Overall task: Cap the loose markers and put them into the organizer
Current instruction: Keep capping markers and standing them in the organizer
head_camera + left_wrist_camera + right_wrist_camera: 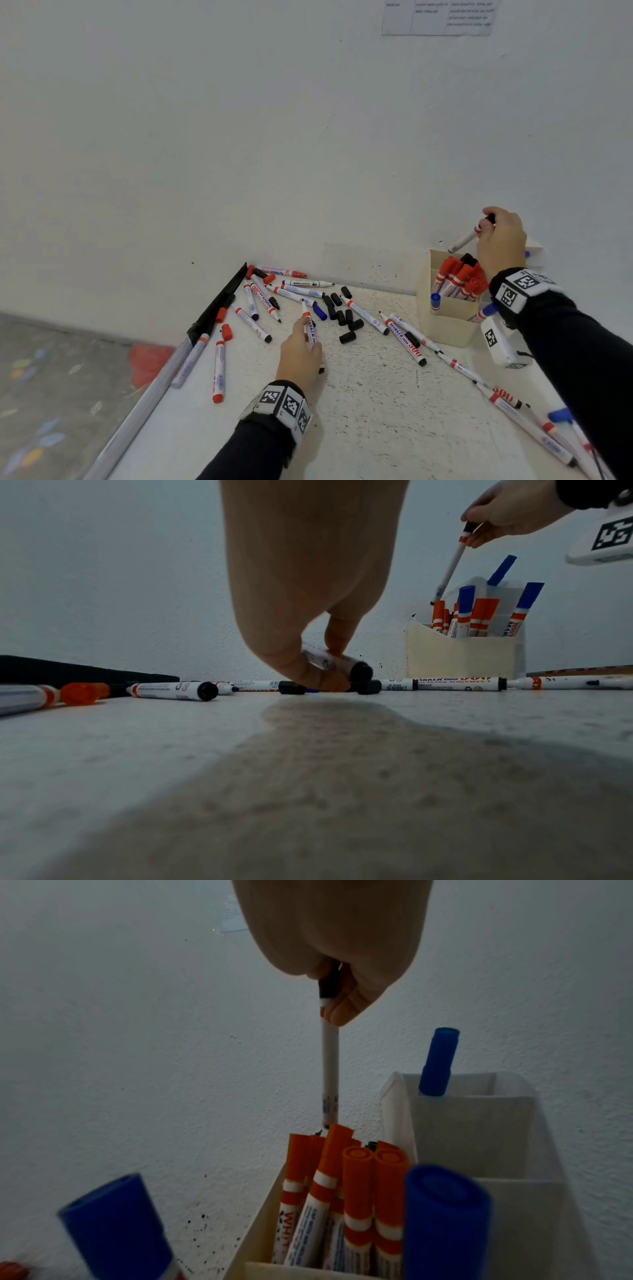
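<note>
Head view shows the right hand (500, 240) pinching a thin marker (463, 241) above the box (445, 325) at 3 o'clock. Packed red markers (460, 279) could block it. The left hand (301, 353) pinches another marker (309, 329) that could slip.

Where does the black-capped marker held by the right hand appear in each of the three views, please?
Head: the black-capped marker is at the right, tilted above the organizer, held by the right hand.
Left wrist: upper right, slanting down toward the organizer.
Right wrist: centre, hanging nearly upright from the hand.
Shared landmark: the orange-capped markers standing in the organizer.
</note>
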A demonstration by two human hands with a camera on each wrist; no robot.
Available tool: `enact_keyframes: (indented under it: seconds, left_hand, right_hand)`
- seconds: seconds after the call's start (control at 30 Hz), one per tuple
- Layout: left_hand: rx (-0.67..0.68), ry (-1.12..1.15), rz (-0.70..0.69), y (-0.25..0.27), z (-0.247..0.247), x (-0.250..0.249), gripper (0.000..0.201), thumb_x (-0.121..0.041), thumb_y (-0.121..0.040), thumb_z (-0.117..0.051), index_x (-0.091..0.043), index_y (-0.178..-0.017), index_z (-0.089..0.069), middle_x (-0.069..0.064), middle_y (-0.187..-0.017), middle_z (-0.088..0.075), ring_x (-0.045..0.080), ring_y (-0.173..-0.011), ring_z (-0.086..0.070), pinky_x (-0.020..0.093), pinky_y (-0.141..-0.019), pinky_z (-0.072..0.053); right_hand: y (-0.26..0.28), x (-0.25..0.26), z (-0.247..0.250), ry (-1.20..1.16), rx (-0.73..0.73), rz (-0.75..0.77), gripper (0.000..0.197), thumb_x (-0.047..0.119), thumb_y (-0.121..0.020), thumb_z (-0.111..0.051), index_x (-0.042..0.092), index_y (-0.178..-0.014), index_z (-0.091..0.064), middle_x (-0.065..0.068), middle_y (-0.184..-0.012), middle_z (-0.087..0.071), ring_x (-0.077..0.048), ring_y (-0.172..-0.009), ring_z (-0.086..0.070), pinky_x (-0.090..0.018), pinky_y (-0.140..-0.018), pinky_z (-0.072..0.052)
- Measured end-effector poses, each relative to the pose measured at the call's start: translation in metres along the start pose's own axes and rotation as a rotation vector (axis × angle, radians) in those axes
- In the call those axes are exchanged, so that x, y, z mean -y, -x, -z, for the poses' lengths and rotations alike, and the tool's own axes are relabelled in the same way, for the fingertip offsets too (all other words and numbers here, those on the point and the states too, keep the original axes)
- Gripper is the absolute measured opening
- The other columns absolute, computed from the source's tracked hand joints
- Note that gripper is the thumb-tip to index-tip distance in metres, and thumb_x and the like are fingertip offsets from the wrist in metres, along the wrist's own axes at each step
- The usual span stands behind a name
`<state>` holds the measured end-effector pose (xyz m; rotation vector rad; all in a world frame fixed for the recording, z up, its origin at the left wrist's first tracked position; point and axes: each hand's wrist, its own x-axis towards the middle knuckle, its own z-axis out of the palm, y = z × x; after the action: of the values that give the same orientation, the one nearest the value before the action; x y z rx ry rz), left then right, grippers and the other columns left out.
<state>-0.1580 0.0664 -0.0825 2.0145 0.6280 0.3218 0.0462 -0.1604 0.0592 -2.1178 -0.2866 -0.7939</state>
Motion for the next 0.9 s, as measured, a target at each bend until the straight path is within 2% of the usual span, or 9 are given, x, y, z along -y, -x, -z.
enact_keyframes:
  seconds: [0.1, 0.17, 0.27, 0.4, 0.47, 0.53, 0.7, 0.8, 0.9]
  left_hand:
    - [0.000, 0.023, 0.008, -0.001, 0.000, 0.002, 0.053, -0.013, -0.095, -0.047, -0.021, -0.142, -0.027, 0.013, -0.126, -0.054, 0.013, -0.092, -0.049, 0.023, -0.085, -0.044]
    - [0.006, 0.030, 0.016, -0.002, 0.000, 0.002, 0.054, -0.013, -0.095, -0.047, -0.021, -0.143, -0.025, 0.011, -0.128, -0.053, 0.015, -0.096, -0.052, 0.024, -0.087, -0.044]
    - [0.013, 0.035, 0.039, -0.003, -0.001, 0.003, 0.054, -0.013, -0.094, -0.049, -0.021, -0.143, -0.026, 0.009, -0.125, -0.053, 0.018, -0.098, -0.058, 0.026, -0.086, -0.049]
    - [0.012, 0.020, 0.040, -0.004, -0.001, 0.003, 0.054, -0.015, -0.094, -0.048, -0.022, -0.143, -0.026, 0.009, -0.126, -0.053, 0.016, -0.095, -0.057, 0.024, -0.084, -0.049]
    - [0.022, 0.016, 0.040, -0.004, -0.002, 0.004, 0.054, -0.015, -0.094, -0.048, -0.022, -0.143, -0.026, 0.008, -0.128, -0.052, 0.015, -0.096, -0.056, 0.022, -0.085, -0.048]
    - [0.025, 0.015, 0.031, -0.005, -0.003, 0.004, 0.053, -0.014, -0.094, -0.049, -0.021, -0.142, -0.027, 0.009, -0.127, -0.052, 0.014, -0.093, -0.056, 0.021, -0.083, -0.047]
    - [0.023, 0.020, 0.023, -0.005, -0.004, 0.005, 0.051, -0.013, -0.094, -0.049, -0.021, -0.141, -0.030, 0.008, -0.121, -0.055, 0.014, -0.087, -0.057, 0.021, -0.077, -0.049]
    - [0.021, 0.021, 0.021, -0.005, -0.003, 0.005, 0.051, -0.012, -0.094, -0.049, -0.020, -0.140, -0.031, 0.009, -0.122, -0.055, 0.014, -0.086, -0.056, 0.023, -0.078, -0.049]
    - [0.008, 0.015, 0.011, -0.003, -0.002, 0.004, 0.051, -0.014, -0.094, -0.049, -0.020, -0.141, -0.031, 0.009, -0.128, -0.054, 0.013, -0.089, -0.054, 0.021, -0.079, -0.047]
  right_hand:
    - [-0.008, -0.004, -0.012, 0.125, 0.166, -0.062, 0.032, 0.007, -0.096, -0.039, 0.002, -0.126, -0.049, -0.025, -0.125, -0.049, -0.037, -0.113, -0.049, -0.035, -0.099, -0.035]
    - [-0.010, -0.003, -0.019, 0.121, 0.184, -0.106, 0.028, 0.010, -0.095, -0.043, 0.008, -0.123, -0.045, -0.021, -0.113, -0.056, -0.036, -0.102, -0.054, -0.042, -0.092, -0.043]
    - [-0.008, -0.005, -0.023, 0.155, 0.193, -0.176, 0.018, 0.013, -0.094, -0.046, 0.006, -0.111, -0.044, -0.016, -0.093, -0.052, -0.030, -0.084, -0.051, -0.039, -0.078, -0.043]
    - [-0.004, -0.015, -0.034, 0.386, 0.327, -0.128, 0.020, 0.018, -0.094, -0.047, 0.004, -0.097, -0.061, -0.018, -0.098, -0.061, -0.034, -0.090, -0.055, -0.042, -0.088, -0.044]
    - [0.002, -0.018, -0.038, 0.460, 0.527, -0.135, 0.029, 0.020, -0.098, -0.038, 0.003, -0.101, -0.061, -0.019, -0.098, -0.061, -0.031, -0.087, -0.054, -0.040, -0.090, -0.042]
    - [0.006, -0.017, -0.038, 0.482, 0.634, -0.130, 0.034, 0.021, -0.099, -0.032, 0.002, -0.106, -0.061, -0.022, -0.105, -0.062, -0.032, -0.091, -0.055, -0.038, -0.090, -0.041]
    - [0.008, -0.011, -0.031, 0.597, 0.500, -0.107, 0.036, 0.032, -0.096, -0.037, 0.006, -0.103, -0.061, -0.015, -0.098, -0.063, -0.031, -0.091, -0.057, -0.040, -0.093, -0.043]
    - [0.012, -0.006, -0.032, 0.582, 0.572, -0.164, 0.023, 0.025, -0.095, -0.043, 0.005, -0.100, -0.054, -0.012, -0.089, -0.057, -0.028, -0.083, -0.054, -0.039, -0.085, -0.045]
    - [0.019, -0.004, -0.032, 0.527, 0.609, -0.091, 0.012, 0.016, -0.093, -0.046, 0.008, -0.095, -0.055, -0.012, -0.090, -0.058, -0.028, -0.083, -0.056, -0.037, -0.081, -0.048]
